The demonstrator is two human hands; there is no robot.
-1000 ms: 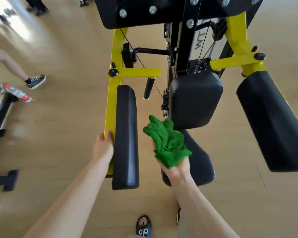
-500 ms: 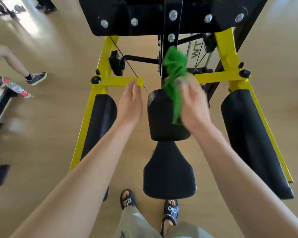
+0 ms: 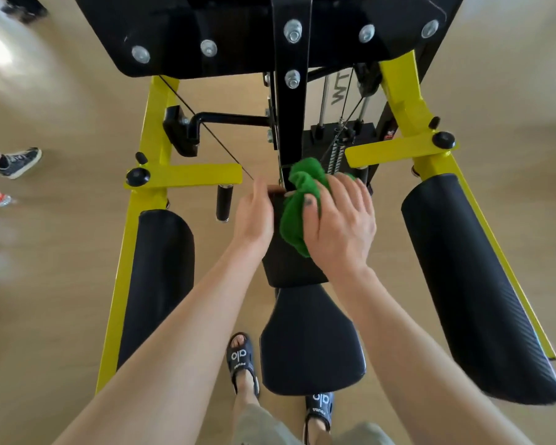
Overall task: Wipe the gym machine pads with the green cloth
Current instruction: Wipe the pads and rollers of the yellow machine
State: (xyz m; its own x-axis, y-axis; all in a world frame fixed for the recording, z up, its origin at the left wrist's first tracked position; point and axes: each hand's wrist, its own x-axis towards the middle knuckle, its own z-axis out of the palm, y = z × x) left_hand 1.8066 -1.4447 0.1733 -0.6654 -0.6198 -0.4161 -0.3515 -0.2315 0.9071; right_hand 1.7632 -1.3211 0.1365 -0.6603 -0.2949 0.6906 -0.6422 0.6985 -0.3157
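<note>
The green cloth (image 3: 297, 203) lies bunched on the black chest pad (image 3: 289, 269) at the middle of the yellow and black gym machine. My right hand (image 3: 341, 223) presses the cloth against the pad, its fingers spread over the cloth and partly hiding it. My left hand (image 3: 254, 216) grips the pad's upper left edge, fingers curled over it. Below the chest pad sits the black seat pad (image 3: 308, 342). Long black arm pads stand on each side, one on the left (image 3: 156, 284) and one on the right (image 3: 472, 277).
The yellow frame (image 3: 148, 149) runs along both sides, with a short black handle (image 3: 223, 202) and a cable at the left. A large black pad back (image 3: 238, 33) looms overhead. My sandalled feet (image 3: 241, 359) stand by the seat. Another person's shoe (image 3: 18, 162) is at far left.
My right hand has lowered the cloth from in front of the upright post onto the chest pad. My left hand has moved right from beside the pad onto its upper edge.
</note>
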